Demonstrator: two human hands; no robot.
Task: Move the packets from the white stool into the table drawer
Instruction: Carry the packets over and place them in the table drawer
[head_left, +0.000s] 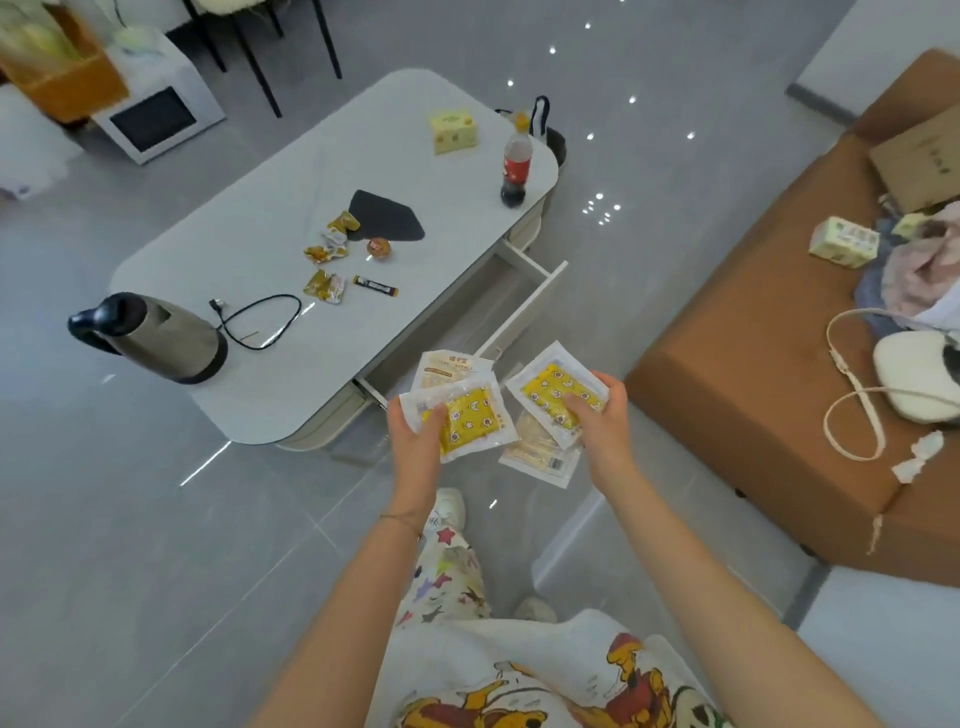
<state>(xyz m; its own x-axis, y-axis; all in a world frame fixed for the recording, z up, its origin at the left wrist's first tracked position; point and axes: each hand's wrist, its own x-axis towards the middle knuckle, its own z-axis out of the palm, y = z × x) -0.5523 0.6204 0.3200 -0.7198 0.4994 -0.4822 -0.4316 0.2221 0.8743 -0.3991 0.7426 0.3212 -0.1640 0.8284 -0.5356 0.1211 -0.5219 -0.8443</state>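
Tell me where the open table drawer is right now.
In the head view, the open white table drawer juts from the near right side of the pale oval coffee table, just beyond the yellow-and-white packets in both hands.

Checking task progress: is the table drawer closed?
No, the drawer stands pulled out from the table, its inside showing.

- L hand (415, 441), R hand (597, 421): bare, no rings or gloves seen; forearms bare, no sleeves in view.
- L wrist: thin dark bracelet (402, 518), single strand.
- Shirt (519, 670): white, w/ cartoon print in yellow, red, orange, black outlines.
- Trousers (449, 571): white, scattered small prints, incl. red star, purple star, dark scribble figures.
- Shoes: pale/white sneaker (448, 506) w/ laces; 2nd shoe (535, 609) greyish-white, mostly hidden.
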